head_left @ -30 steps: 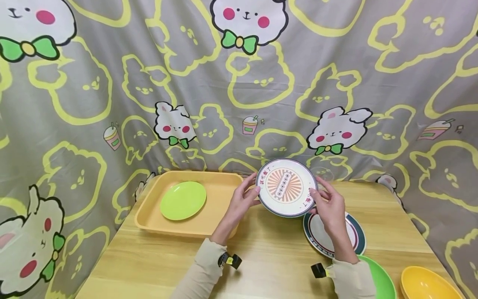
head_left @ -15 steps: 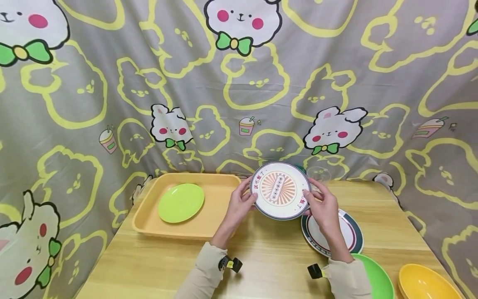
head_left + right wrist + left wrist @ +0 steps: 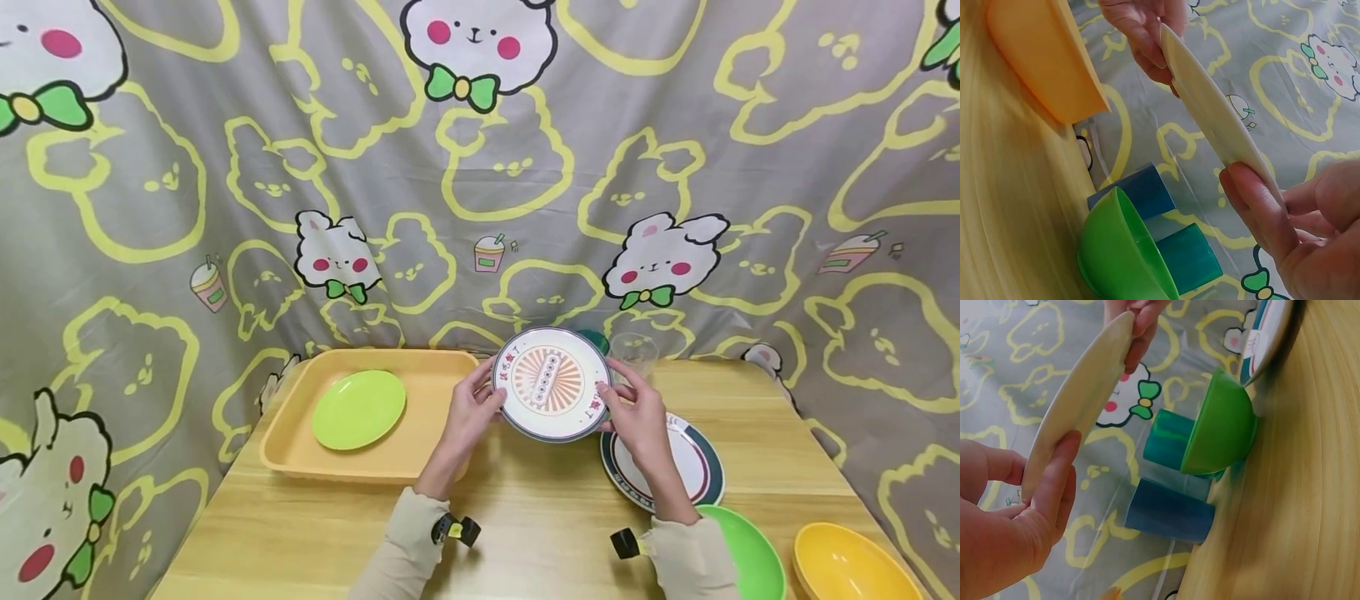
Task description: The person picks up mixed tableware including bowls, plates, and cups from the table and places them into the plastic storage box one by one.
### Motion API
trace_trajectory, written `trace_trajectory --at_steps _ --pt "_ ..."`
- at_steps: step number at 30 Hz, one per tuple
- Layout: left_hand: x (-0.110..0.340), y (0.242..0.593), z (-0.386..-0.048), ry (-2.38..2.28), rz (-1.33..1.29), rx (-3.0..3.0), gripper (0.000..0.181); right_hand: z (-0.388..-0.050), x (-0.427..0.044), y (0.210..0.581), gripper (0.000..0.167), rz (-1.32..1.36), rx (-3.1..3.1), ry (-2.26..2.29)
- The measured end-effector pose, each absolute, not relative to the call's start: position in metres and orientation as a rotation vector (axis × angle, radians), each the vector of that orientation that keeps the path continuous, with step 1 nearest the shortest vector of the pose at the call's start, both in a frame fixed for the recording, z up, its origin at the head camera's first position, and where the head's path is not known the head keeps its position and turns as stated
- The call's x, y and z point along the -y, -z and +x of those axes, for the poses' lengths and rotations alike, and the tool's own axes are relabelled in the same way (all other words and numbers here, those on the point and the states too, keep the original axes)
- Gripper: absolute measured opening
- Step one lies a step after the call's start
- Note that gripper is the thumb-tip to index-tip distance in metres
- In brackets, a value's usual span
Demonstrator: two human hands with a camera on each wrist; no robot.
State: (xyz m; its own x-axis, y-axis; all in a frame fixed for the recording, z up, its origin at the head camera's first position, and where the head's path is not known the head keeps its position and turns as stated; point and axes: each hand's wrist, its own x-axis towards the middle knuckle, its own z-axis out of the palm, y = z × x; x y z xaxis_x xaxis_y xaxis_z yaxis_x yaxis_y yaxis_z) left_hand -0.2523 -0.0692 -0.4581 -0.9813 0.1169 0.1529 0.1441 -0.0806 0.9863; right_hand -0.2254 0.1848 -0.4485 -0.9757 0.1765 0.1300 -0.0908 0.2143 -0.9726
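Both hands hold a white plate (image 3: 551, 383) with a dark blue rim, an orange sunburst and red lettering, raised above the table and tilted toward the head camera. My left hand (image 3: 474, 404) pinches its left edge, thumb on the face and fingers underneath. At the opposite edge, my right hand (image 3: 636, 414) grips it the same way. The wrist views show the pale underside of the plate (image 3: 1079, 403). Behind it stand a green bowl (image 3: 1119, 247), a blue cup (image 3: 1169, 511) and a teal cup (image 3: 1190, 257), mostly hidden in the head view.
On the left, an orange tray (image 3: 438, 425) bears a lime-green plate (image 3: 360, 410). A dark-rimmed plate (image 3: 678, 462) lies beneath my right forearm. A green dish (image 3: 750, 554) and a yellow bowl (image 3: 855, 567) sit front right. A clear cup (image 3: 634, 350) stands at the back, near the patterned curtain (image 3: 420, 167).
The held plate and both hands have shifted slightly left in the head view, and the whole scene has drifted a little left too. Both hands keep their grip.
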Motion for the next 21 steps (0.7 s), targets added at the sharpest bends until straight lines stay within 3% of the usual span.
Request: trace_trajectory --at_steps 9,21 --pt "0.076 0.457 -0.249 2.275 -0.284 2.112 0.058 -0.224 -0.185 0.444 0.056 -0.020 2.392 -1.837" --pt "0.110 0.447 -0.247 2.225 -0.242 2.122 0.057 -0.223 -0.193 0.441 0.052 0.125 2.472 -1.796"
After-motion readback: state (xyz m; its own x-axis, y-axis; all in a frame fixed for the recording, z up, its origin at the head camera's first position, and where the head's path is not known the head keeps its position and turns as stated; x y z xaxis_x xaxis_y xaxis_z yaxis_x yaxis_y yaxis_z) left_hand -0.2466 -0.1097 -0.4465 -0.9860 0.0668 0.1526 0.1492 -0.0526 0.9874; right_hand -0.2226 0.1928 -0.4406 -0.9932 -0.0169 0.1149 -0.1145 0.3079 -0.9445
